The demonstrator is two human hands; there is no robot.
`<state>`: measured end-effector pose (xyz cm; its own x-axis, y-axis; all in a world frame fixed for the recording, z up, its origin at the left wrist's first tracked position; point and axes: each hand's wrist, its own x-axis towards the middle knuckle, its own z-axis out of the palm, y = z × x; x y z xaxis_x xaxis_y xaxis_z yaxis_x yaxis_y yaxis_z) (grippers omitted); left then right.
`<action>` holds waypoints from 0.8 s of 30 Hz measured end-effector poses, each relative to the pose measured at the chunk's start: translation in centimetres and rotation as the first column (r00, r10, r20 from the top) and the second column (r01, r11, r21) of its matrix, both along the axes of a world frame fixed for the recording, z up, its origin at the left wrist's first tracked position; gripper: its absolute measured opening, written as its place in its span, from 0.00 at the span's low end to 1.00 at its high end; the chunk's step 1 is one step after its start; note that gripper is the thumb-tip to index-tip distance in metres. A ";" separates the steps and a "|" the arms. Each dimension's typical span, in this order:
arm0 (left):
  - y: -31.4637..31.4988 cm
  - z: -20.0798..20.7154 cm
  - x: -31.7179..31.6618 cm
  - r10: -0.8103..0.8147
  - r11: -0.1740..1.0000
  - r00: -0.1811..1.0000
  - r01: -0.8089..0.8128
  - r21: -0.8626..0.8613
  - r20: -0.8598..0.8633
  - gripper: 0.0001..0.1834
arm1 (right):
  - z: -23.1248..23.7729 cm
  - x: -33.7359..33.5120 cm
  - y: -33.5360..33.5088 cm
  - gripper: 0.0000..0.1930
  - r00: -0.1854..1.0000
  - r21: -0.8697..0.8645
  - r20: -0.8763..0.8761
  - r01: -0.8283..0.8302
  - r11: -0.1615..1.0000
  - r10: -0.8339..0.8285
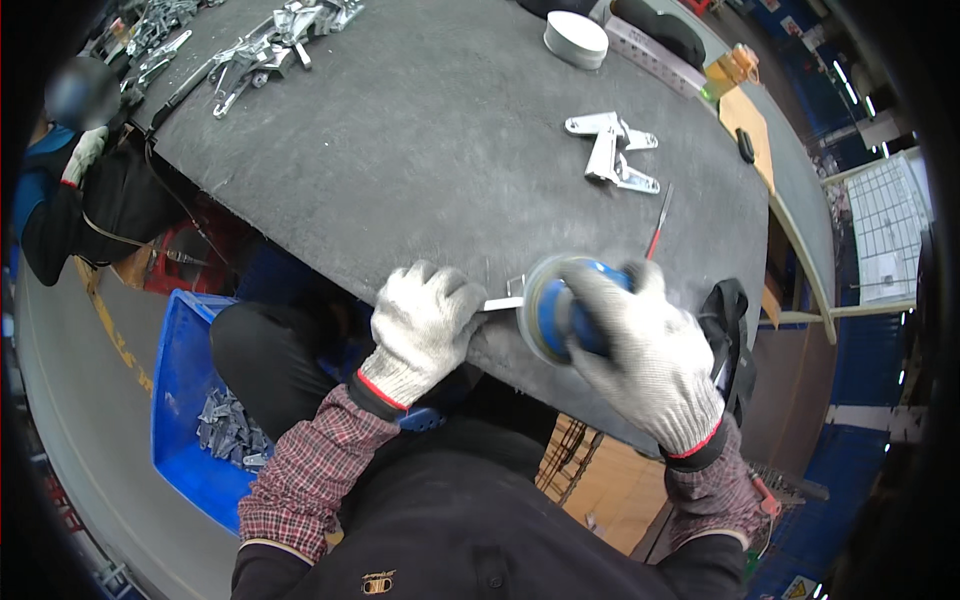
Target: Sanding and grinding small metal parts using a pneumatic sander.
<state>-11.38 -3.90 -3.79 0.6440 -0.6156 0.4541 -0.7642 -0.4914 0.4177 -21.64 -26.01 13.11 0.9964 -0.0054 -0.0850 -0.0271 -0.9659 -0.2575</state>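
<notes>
My left hand (422, 318), in a white knitted glove, is closed on one end of a small silver metal bracket (502, 304) at the table's near edge. Its fingers cover part of the bracket. In my right hand (650, 355), also gloved and smeared by motion, is a round blue power sander (547, 308). The sander's disc meets the free end of the bracket or lies right beside it; blur hides the exact contact. Beyond my right hand lies a thin tool with a red handle (654, 243). Farther back, several silver brackets (605, 155) sit in a loose group.
Heaped metal parts (285, 45) cover the table's far left. A round white tin (576, 40), a long box (655, 58) and a bottle (732, 70) stand at the back right. Left of my legs is a blue bin (185, 400) holding parts. Another person (60, 170) sits at far left.
</notes>
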 end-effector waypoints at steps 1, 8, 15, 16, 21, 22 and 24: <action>0.0 0.0 -0.1 -0.021 1.000 1.000 0.021 0.007 -0.007 0.18 | 1.0 0.9 1.0 0.30 0.996 -0.071 -0.047 -0.078 0.994 0.075; -0.3 0.2 0.9 -0.075 0.995 0.997 0.075 -0.060 -0.008 0.20 | 1.1 3.8 1.6 0.24 0.990 -0.055 -0.068 -0.127 0.990 0.123; 0.4 1.5 -0.2 -0.017 1.000 0.999 0.017 0.019 -0.036 0.17 | -1.4 0.5 -1.3 0.36 0.997 -0.208 -0.039 0.052 0.977 -0.062; 0.1 3.1 -0.8 0.042 0.997 0.981 -0.030 0.067 -0.187 0.19 | -2.5 -0.9 -2.0 0.32 0.994 -0.128 -0.016 0.108 0.986 -0.111; 0.6 5.7 1.8 -0.006 0.998 0.994 0.013 0.057 -0.114 0.23 | -5.8 -4.8 -2.3 0.35 0.975 0.052 0.041 0.215 0.975 -0.217; 0.7 7.3 3.0 -0.034 0.986 0.944 0.086 0.145 -0.327 0.24 | -6.1 -5.1 -2.3 0.35 0.972 0.060 0.068 0.222 0.973 -0.226; 0.3 5.4 4.6 -0.078 0.932 0.907 0.214 0.294 -0.413 0.25 | -6.7 -5.2 -2.7 0.35 0.972 0.077 0.072 0.218 0.973 -0.224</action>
<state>-6.80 -3.60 1.60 0.6173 -0.7848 -0.0559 -0.6470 -0.5468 0.5314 -26.84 -28.68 6.45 0.9747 -0.2229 -0.0135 -0.2146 -0.9185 -0.3321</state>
